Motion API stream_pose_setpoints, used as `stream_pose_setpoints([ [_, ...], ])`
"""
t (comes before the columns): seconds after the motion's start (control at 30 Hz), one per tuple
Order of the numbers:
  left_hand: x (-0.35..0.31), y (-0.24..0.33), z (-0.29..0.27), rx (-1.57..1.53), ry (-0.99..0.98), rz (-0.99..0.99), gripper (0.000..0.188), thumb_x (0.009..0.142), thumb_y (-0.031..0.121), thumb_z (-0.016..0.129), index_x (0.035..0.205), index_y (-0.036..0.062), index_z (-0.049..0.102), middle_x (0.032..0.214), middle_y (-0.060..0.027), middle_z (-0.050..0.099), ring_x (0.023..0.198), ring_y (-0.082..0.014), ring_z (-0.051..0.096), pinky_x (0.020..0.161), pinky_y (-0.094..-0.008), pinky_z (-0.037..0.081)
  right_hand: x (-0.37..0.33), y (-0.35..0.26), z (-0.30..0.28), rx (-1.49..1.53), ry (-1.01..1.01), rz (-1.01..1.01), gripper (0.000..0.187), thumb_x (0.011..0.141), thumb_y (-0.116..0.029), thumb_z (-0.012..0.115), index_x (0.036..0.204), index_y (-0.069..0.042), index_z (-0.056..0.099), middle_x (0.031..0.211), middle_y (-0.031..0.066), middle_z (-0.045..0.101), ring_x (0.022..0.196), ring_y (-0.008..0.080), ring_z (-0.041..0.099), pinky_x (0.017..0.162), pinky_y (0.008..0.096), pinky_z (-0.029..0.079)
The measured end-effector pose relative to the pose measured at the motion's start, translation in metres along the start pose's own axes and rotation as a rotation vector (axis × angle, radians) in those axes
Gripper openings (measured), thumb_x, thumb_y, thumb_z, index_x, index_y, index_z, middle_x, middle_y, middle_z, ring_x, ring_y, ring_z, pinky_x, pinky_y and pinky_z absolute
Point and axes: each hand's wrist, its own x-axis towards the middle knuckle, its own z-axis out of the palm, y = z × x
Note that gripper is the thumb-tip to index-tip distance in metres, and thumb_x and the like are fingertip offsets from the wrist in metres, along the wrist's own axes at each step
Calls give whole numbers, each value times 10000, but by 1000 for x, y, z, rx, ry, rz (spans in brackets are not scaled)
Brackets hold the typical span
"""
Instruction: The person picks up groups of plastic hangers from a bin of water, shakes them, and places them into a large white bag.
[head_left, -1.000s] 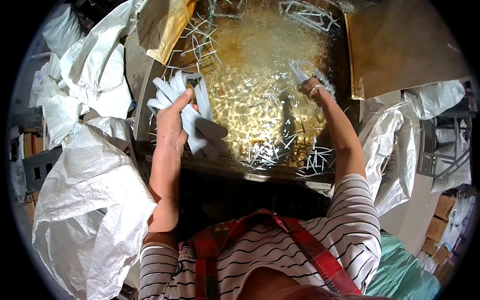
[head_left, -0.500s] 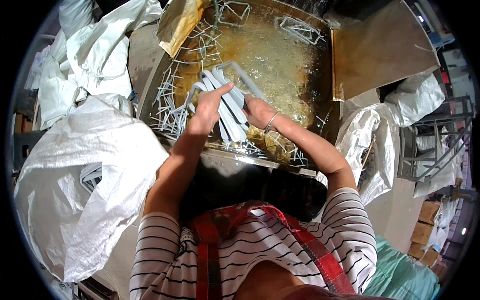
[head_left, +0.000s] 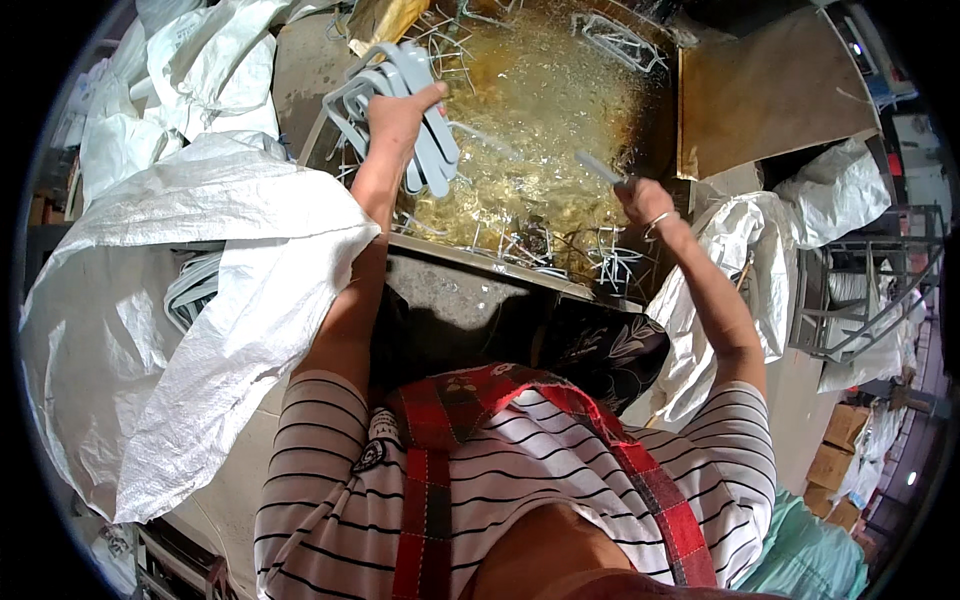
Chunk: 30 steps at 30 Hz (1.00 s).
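Note:
A bundle of flat grey plastic loops [head_left: 432,150] is gripped in my left hand [head_left: 393,125], raised over the left side of a tank of murky yellowish water [head_left: 520,100]. The loops are long, with rounded ends, stacked side by side. Farther right, above the water, my right hand [head_left: 643,200] is closed on a narrow grey strip [head_left: 597,167] that points up and left; its exact kind is unclear. Thin pale scrap sticks [head_left: 615,258] float along the tank's near edge, and a tangle of pale thin frames [head_left: 618,42] lies in the far right corner.
The tank's metal rim [head_left: 490,265] runs in front of me. On the left, a large white woven sack [head_left: 250,200] holds more grey pieces [head_left: 195,288]. Another white sack [head_left: 765,235] stands at the right, below a brown board [head_left: 780,100]. Cardboard boxes [head_left: 832,465] sit farther right.
My hands have parted. My left hand carried the bundle up and left; my right hand left the bundle and swung right with the grey strip. The water looks more stirred.

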Motion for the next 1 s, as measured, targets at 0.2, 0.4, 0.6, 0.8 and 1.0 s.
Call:
stream_pose_setpoints([
  [0.2, -20, -7, 13, 415, -309, 176, 279, 658, 145, 728, 842, -38, 625, 755, -77, 631, 652, -152, 596, 614, -255, 472, 26, -110, -109, 11, -11, -466, 232, 798, -275, 592, 909, -77, 636, 725, 166, 620, 632, 299, 598, 597, 377, 474],
  [0.4, -24, 8, 13, 173, -352, -4, 255, 676, 99, 726, 864, -37, 621, 786, -103, 636, 632, -154, 618, 585, -260, 501, 48, -145, -138, 264, 809, -800, 593, 693, -413, 694, 1150, -87, 501, 1048, 179, 559, 978, 335, 533, 814, 394, 443],
  [0.6, -13, 24, -1, -310, -220, -167, 214, 756, 111, 669, 864, -53, 583, 731, -114, 605, 618, -203, 614, 553, -314, 524, 33, -136, -44, 407, -141, -63, 761, 677, -402, 719, 1200, 43, 392, 1145, 278, 497, 1093, 289, 495, 897, 384, 404],
  [0.8, -2, 19, -12, -342, -185, -221, 228, 771, 114, 659, 893, -55, 567, 742, -122, 600, 611, -220, 611, 545, -326, 523, 32, -113, -25, -316, -192, -385, 760, 722, -412, 670, 1285, -24, 337, 946, 172, 619, 1058, 291, 523, 971, 416, 335],
  [1.0, -22, 14, 5, 153, -315, -18, 259, 712, 106, 705, 883, -66, 614, 769, -124, 637, 611, -162, 613, 561, -268, 501, 36, -57, -43, 759, 7, -138, 877, 670, -588, 641, 1277, -29, 343, 930, 185, 604, 1095, 303, 501, 952, 567, 306],
])
